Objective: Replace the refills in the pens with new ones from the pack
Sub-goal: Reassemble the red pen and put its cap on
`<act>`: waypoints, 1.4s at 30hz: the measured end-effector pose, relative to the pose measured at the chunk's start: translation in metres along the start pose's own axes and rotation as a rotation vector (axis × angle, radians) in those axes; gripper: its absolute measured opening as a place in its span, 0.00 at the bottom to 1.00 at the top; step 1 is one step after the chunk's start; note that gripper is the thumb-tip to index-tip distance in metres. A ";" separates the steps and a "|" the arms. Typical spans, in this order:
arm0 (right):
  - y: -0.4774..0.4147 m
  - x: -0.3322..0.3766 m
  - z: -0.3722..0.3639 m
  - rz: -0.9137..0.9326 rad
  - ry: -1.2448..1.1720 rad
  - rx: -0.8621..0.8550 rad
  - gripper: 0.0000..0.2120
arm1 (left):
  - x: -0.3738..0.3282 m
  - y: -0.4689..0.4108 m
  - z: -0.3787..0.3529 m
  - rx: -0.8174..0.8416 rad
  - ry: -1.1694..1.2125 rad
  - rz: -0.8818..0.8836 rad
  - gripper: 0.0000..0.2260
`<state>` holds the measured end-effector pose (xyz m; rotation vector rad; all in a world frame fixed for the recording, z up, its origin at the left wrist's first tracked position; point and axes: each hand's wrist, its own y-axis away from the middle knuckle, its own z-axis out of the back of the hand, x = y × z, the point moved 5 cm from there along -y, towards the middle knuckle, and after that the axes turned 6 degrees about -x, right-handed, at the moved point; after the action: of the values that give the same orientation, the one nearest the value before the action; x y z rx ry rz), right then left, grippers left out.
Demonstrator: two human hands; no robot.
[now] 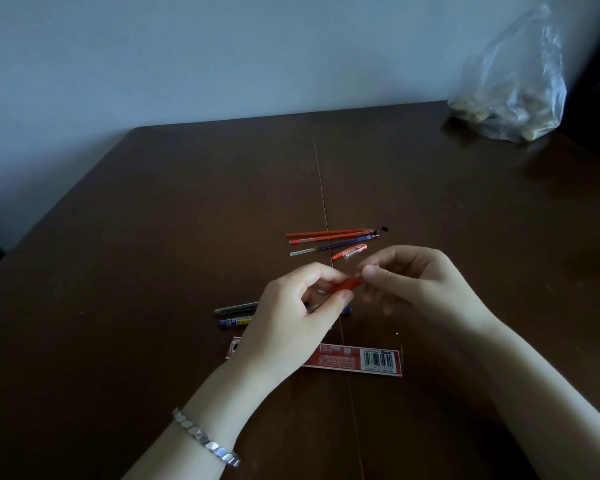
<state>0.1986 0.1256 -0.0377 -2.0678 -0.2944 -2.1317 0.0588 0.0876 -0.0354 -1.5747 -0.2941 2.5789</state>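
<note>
Silver links of a bracelet point(207, 439) circle the left wrist, nearest the lens. Beyond it lies the red refill pack point(361, 360) on the dark table point(153, 237). Above the pack, the left hand point(291, 313) pinches a red pen point(345, 284) at its grip, and the right hand point(406, 282) closes its fingertips on the pen's tip end; whether a refill sits inside, I cannot tell. Likely the tip is being unscrewed or tightened: keep the barrel steady, twist gently and straight. Two more pens point(236, 315) rest under the left hand. Farther off lie loose refills point(329, 237) and a clear cap point(354, 251).
</note>
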 end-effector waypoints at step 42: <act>0.002 0.002 0.001 0.114 0.001 -0.155 0.08 | -0.004 -0.001 0.005 0.081 -0.251 -0.062 0.13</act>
<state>0.2005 0.1239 -0.0356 -2.1084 -0.0097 -2.1496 0.0563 0.0869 -0.0292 -1.1969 -0.2502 2.7031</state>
